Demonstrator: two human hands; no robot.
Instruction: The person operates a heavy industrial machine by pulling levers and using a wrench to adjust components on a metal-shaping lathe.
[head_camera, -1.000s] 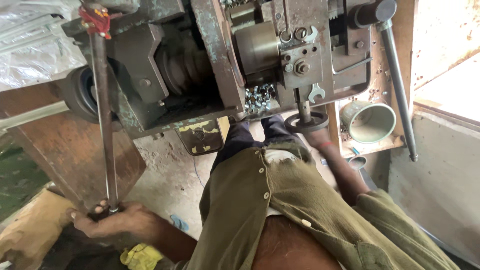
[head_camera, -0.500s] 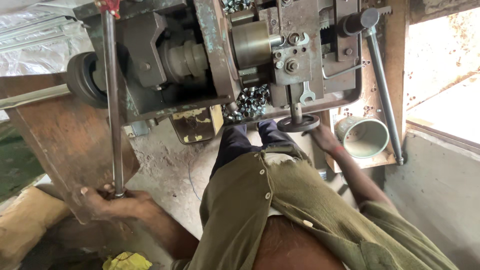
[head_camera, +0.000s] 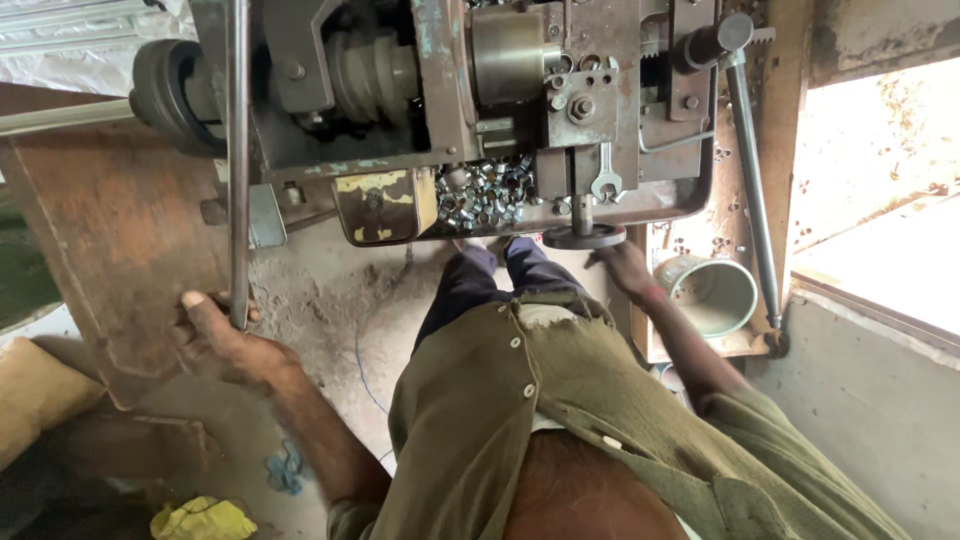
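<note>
Two hands worked the machine: the left hand (head_camera: 222, 342) was clamped on the long grey steel lever (head_camera: 238, 160) at frame left; the right hand (head_camera: 622, 268) gripped the dark round handwheel (head_camera: 583, 238) at centre.

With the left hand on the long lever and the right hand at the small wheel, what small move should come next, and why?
Probably pull the long lever a little further: the left hand already grips its lower end, and the right hand rests at the small wheel, beside the small metal pieces in the machine's tray.
</note>
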